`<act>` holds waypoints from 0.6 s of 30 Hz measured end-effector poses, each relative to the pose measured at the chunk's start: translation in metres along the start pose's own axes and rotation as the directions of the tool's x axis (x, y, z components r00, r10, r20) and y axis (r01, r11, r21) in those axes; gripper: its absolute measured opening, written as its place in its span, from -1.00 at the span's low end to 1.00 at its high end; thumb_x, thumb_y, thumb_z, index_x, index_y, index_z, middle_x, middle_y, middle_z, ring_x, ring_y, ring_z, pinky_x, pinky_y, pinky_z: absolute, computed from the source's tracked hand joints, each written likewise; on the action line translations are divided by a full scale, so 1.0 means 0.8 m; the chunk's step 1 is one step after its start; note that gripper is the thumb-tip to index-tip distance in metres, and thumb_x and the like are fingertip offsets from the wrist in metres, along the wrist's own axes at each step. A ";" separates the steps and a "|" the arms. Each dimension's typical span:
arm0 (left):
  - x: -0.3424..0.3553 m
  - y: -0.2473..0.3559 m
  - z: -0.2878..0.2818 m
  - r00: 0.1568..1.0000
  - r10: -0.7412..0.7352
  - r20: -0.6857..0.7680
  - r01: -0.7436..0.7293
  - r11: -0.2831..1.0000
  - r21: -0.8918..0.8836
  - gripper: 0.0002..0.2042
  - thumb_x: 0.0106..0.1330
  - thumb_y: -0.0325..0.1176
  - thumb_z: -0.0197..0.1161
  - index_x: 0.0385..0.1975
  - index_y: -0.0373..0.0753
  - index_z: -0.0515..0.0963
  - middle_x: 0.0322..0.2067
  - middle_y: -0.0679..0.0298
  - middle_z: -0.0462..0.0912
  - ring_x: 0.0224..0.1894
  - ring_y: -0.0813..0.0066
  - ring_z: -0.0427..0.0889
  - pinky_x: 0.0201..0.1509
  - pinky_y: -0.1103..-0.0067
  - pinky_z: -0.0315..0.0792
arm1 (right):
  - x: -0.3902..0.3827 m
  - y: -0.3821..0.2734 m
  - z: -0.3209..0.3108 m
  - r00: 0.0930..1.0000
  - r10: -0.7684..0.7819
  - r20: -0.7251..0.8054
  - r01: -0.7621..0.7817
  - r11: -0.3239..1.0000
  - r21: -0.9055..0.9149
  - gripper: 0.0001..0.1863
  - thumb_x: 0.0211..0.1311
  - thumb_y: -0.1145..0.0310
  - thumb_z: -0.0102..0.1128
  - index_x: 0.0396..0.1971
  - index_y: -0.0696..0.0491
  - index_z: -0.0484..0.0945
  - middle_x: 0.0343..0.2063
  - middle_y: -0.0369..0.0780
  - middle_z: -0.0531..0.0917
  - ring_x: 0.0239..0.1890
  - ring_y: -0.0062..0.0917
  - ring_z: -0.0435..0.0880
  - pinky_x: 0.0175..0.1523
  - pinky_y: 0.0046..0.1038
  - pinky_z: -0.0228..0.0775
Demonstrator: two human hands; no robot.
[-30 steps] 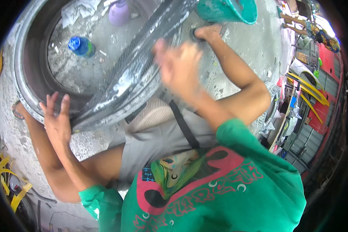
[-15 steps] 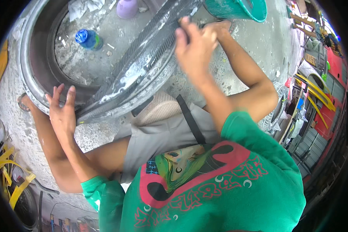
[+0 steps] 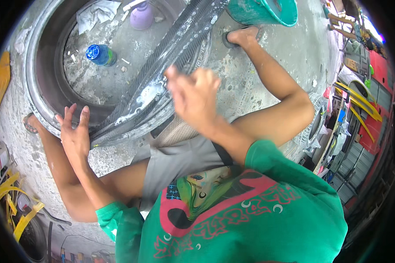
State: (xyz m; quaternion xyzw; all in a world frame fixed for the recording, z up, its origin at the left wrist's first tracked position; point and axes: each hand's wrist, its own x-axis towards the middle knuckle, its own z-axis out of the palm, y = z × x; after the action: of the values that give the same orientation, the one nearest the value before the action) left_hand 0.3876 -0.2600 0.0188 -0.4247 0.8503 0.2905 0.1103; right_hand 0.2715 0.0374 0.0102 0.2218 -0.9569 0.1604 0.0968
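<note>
A long, dark, finely patterned panel, streaked with white suds or wet film, slants across the large grey-black tyre lying on the floor. My left hand has its fingers spread on the near left end of the panel and the tyre's edge. Above the panel's middle, my right hand is closed and somewhat blurred. Its fingertips hold a small brownish thing that I cannot make out.
Inside the tyre ring stand a blue-capped bottle and a purple bottle, with a white cloth nearby. A teal bucket stands at the far right, near my foot. Yellow strips lie at left.
My right hand has moved from the panel's far end back toward me and left, to its middle. My left hand has barely shifted. The suds on the panel look different.
</note>
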 end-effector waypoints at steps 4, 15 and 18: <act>-0.002 -0.004 -0.002 0.999 0.033 -0.002 -0.033 0.999 -0.031 -0.42 0.35 0.07 0.31 0.24 -0.20 0.56 0.41 -0.02 0.36 0.61 0.10 -0.06 0.59 0.32 -0.05 | 0.030 0.032 -0.003 0.992 -0.126 0.031 0.124 0.991 0.045 -0.71 0.31 0.22 0.23 0.01 -0.29 0.67 -0.34 -0.12 0.48 -0.20 -0.20 0.43 -0.09 -0.13 0.17; 0.000 -0.011 -0.001 0.999 0.038 0.017 -0.038 0.999 -0.001 -0.41 0.33 0.10 0.32 0.23 -0.17 0.57 0.41 -0.03 0.34 0.60 0.08 -0.05 0.59 0.30 -0.04 | -0.020 0.020 -0.001 0.959 -0.260 0.110 0.259 0.966 0.018 -0.56 0.23 0.23 0.29 0.15 -0.23 0.66 -0.35 -0.13 0.42 -0.16 -0.19 0.39 -0.08 -0.17 0.14; -0.005 -0.001 -0.006 0.998 0.049 -0.029 -0.050 0.998 -0.031 -0.41 0.33 0.09 0.32 0.23 -0.17 0.57 0.41 -0.06 0.33 0.60 0.08 -0.05 0.57 0.31 -0.01 | 0.070 0.062 -0.004 0.998 -0.017 -0.059 0.017 1.000 0.003 -0.63 0.29 0.29 0.18 0.07 -0.32 0.66 -0.36 -0.15 0.43 -0.21 -0.17 0.38 -0.11 -0.08 0.14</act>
State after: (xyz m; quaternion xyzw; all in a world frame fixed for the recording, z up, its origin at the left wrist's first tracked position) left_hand 0.3907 -0.2609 0.0242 -0.4092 0.8573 0.3006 0.0842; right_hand 0.1999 0.0586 0.0142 0.2255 -0.9514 0.1676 0.1260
